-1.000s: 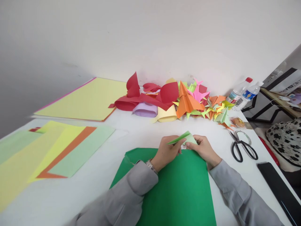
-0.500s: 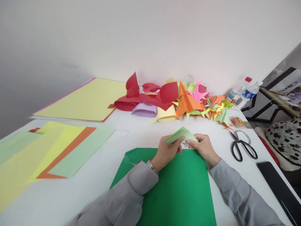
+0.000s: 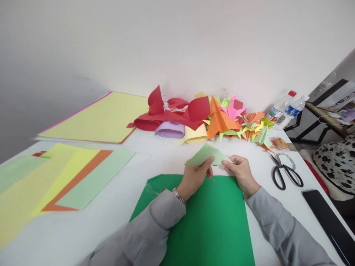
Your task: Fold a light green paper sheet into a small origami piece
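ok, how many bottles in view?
2. Clear plastic red-capped bottle: right of the multicoloured folded-paper pile. Clear plastic white-capped bottle: just right of the first. The pile could hide more.

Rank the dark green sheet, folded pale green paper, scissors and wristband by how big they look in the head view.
1. Dark green sheet
2. Folded pale green paper and scissors: too alike to rank
3. Wristband
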